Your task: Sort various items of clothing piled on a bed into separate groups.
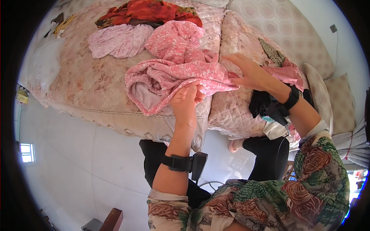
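A crumpled pink-and-white patterned garment (pixel 154 82) lies on the quilted cover, its pale inner side showing through a wide opening at the left. At its near edge, my left hand (pixel 186 98) has thumb and fingers closed in a pinch on the fabric. My right hand (pixel 246 71) is at the garment's narrow right end, fingers apart and somewhat blurred, with nothing visible in its grasp. Behind the opening, a puffed-up bunch of the same pink pattern (pixel 173 40) rises; whether it is one piece with the garment I cannot tell.
A pale pink cloth (pixel 119 40) and a red-orange printed cloth (pixel 148 12) lie farther back on the cover (pixel 84 81). To the right are dark clothes (pixel 260 102), a pink cloth (pixel 285 75) and cushions (pixel 341 102). White floor tiles (pixel 69 154) extend at the near left.
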`<act>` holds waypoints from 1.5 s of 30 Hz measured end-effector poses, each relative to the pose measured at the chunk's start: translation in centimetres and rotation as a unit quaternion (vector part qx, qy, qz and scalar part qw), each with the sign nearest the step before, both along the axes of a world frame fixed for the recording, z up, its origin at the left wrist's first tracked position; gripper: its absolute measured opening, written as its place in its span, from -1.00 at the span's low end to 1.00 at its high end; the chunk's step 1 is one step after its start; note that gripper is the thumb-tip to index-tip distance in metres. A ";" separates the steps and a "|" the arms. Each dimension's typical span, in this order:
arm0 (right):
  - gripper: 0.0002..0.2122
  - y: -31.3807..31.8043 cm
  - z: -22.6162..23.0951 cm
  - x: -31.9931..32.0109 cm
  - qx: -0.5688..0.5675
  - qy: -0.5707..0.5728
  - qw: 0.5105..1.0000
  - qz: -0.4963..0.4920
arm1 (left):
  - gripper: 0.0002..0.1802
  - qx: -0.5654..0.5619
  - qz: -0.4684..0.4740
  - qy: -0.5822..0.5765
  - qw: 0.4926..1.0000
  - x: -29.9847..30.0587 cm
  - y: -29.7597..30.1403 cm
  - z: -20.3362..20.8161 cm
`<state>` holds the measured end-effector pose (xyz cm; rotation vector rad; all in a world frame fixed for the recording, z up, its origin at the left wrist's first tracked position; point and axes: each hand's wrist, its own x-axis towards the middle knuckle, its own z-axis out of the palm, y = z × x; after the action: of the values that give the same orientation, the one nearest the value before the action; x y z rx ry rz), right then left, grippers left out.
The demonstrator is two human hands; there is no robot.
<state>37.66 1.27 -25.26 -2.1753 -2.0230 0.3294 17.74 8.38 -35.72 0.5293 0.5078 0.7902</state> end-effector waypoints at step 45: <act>-0.70 19.1 -8.8 3.3 0.129 0.173 0.974 -0.067 | -0.80 0.097 -0.016 0.021 0.995 0.9 0.3 -0.6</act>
<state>40.99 20.34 -34.10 -1.9265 -1.6258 0.3742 18.64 8.68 -36.32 0.7333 0.4636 0.8034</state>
